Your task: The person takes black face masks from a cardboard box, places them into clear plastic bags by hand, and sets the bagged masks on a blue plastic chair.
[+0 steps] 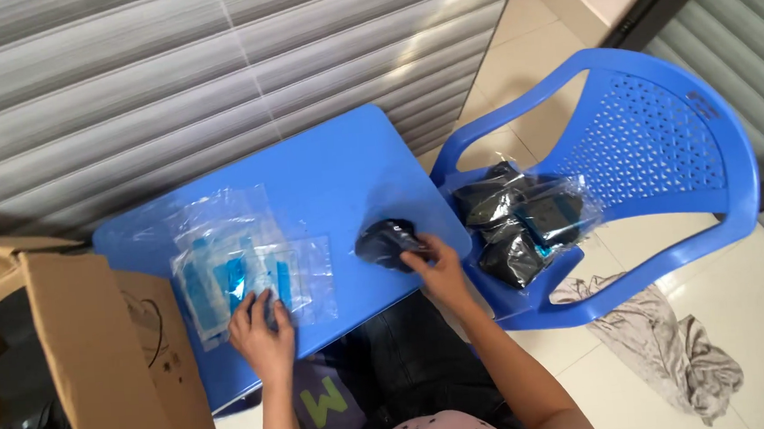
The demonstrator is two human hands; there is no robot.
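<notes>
- Head view: her left hand (264, 332) lies flat, fingers loose, on clear plastic bags (244, 271) spread over the blue table (326, 169).
- Right hand (438, 268) grasps a dark bagged item (386, 243) at the table's right edge, near the blue chair (661, 144).

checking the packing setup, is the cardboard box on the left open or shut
Open. The cardboard box has a flap swung out toward the blue table, and dark contents show inside at its lower left.
</notes>
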